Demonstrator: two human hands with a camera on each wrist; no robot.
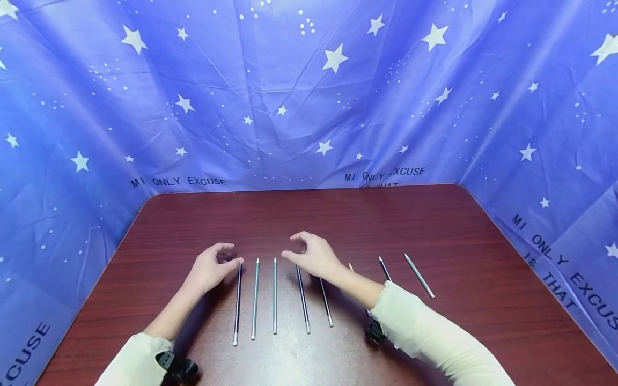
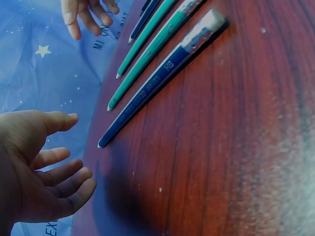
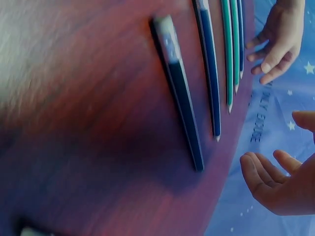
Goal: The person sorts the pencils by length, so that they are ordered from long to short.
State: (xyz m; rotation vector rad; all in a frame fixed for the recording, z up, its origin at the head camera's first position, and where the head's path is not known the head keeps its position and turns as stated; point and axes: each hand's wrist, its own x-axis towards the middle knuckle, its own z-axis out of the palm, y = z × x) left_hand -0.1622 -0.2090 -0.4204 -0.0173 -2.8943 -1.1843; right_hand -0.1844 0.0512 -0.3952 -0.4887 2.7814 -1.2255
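Observation:
Several pencils lie side by side on the brown table, tips pointing away. My left hand (image 1: 212, 268) hovers near the tip of the leftmost dark blue pencil (image 1: 237, 311), fingers loosely bent and holding nothing; in the left wrist view this pencil (image 2: 147, 93) shows "HB" and a white eraser. To its right lie two green pencils (image 1: 255, 305). My right hand (image 1: 316, 257) is over the tip ends of two dark pencils (image 1: 303, 305), its thumb and fingers apart with nothing between them. In the right wrist view, the nearer dark pencil (image 3: 184, 108) lies beside that hand (image 3: 280, 184).
Farther right lie a green pencil (image 1: 419, 275) and a dark blue pencil (image 1: 384, 267); another pencil tip (image 1: 351, 266) shows behind my right forearm, which hides the rest. A blue star-patterned cloth (image 1: 289, 107) hangs around the table (image 1: 309, 214) at the back and sides.

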